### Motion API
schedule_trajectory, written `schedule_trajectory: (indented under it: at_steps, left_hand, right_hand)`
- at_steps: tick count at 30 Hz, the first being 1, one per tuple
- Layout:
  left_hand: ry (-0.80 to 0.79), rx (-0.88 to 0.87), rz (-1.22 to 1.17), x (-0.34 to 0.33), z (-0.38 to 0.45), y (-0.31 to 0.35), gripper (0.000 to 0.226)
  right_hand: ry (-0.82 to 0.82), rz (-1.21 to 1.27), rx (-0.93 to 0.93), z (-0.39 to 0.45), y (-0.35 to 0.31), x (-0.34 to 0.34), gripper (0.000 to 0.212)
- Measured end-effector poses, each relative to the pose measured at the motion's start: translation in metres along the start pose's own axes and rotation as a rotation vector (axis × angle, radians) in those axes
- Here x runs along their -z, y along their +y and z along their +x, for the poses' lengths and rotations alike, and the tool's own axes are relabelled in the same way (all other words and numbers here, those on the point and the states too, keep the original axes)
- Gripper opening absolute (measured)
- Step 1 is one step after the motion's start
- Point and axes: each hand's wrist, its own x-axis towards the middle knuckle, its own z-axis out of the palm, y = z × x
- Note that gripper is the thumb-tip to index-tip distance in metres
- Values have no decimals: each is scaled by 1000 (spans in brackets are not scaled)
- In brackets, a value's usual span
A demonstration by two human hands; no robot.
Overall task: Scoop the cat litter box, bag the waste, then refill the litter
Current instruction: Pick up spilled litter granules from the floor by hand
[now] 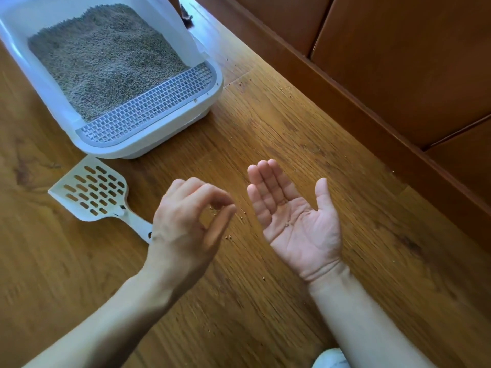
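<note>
Wood floor (292,134) beside wood panelling (398,62); litter box (170,134) filled grey; left hand (186,224) pinches granules, right hand (295,213) spread palm-up.

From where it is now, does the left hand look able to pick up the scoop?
Probably yes: the scoop lies on the floor beside the left hand, handle towards it, nothing between, though its fingers are pinched together.

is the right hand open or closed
Open: the right hand lies palm up with straight fingers, a few litter grains resting on the palm.
</note>
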Motion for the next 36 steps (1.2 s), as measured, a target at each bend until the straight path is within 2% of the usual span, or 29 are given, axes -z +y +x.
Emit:
schedule_trajectory:
  at_steps: [2, 5, 10, 19, 23, 24, 28, 30, 33, 36]
  left_hand:
    - [-107, 55, 86, -13, -13, -22, 7]
    - [-245, 36, 182, -24, -29, -45, 10]
    - [-294, -31, 241, -44, -41, -49, 12]
    - [-258, -104, 269, -64, -29, -55, 14]
    - [-210, -175, 187, -72, -31, -59, 51]
    - [-183, -205, 187, -72, -32, -60, 54]
    - [-216, -279, 350, -70, -29, -57, 31]
    - [-228, -265, 368, -68, -27, -53, 28]
    - [-136, -156, 230, -55, -18, -34, 25]
    - [-19, -195, 52, -32, -3, 9, 22]
  right_hand:
    - [5, -3, 1, 2, -8, 2, 88]
    - [14, -18, 5, 1, -15, 0, 87]
    - [-27, -14, 11, -2, -17, -2, 87]
    - [-75, -3, -7, -1, -16, 7, 86]
    - [-68, -3, -14, 0, -17, 10, 85]
    - [-62, -6, -12, 0, -17, 10, 85]
    - [-61, 20, -23, 0, -17, 12, 86]
    - [-50, 18, -24, 0, -17, 12, 85]
    - [-35, 12, -22, 1, -16, 13, 85]
    - [-45, 82, -56, 0, -15, 10, 83]
